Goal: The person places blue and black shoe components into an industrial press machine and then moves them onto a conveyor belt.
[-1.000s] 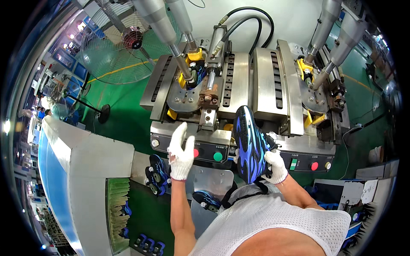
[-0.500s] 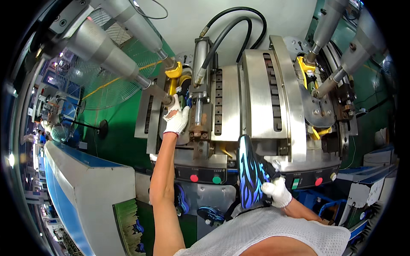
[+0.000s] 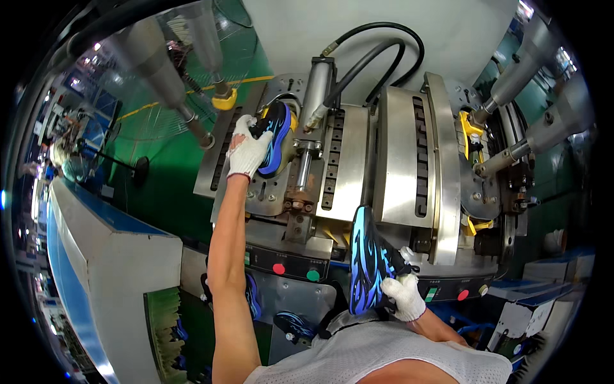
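Note:
In a white knit glove, my left hand is closed on a black and blue shoe that sits in the left station of a metal press. My fingers wrap the shoe's upper from its left side, and its blue sole edge faces right. My right hand, gloved too, grips a second shoe near my waist. That shoe's sole, with black, blue and purple flame shapes, is turned up toward me. Part of its upper is hidden behind the sole.
Angled press arms stand at upper left, one with a yellow pad. More arms reach over the right station. A button panel runs along the front. Another shoe lies below it. A white-blue machine stands left.
The left press arms have swung up and away from the left station. My left hand has closed round the shoe there, now tilted and more exposed. My right hand keeps its shoe.

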`<state>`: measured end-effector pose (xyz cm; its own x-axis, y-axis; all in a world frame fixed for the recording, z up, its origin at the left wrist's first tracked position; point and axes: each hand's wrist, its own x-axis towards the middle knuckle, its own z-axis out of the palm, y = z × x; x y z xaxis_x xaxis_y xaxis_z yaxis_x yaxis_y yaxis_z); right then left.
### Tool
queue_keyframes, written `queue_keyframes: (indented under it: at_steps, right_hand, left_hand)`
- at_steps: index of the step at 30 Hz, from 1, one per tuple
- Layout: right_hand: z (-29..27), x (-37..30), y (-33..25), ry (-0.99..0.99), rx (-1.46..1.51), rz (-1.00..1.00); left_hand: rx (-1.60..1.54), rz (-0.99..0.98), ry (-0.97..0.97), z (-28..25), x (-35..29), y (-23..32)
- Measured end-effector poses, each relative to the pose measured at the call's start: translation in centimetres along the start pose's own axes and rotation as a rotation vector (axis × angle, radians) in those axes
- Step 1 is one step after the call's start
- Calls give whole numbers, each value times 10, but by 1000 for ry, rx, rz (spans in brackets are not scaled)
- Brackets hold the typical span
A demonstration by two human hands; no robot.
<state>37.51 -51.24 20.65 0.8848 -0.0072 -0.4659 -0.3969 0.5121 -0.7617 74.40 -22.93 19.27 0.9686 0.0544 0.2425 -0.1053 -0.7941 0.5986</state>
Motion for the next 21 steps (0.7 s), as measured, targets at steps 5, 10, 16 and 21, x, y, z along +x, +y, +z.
queue_keyframes:
  at_steps: [5,10,16,21]
  right_hand:
    - [55,31,-16,-57,55,59]
    - [174,151,-29,-221,67,-21]
    - [239,402,13,33,-741,-274]
    - [184,541,49,525,-1187,-143]
  left_hand:
    - [-160,35,199,-104,-130,17]
    - [-211,-208,229,-147,-300,-44]
    - [-174,-836,241,-163,-501,-91]
    - [203,-1025,195,-141,-622,-108]
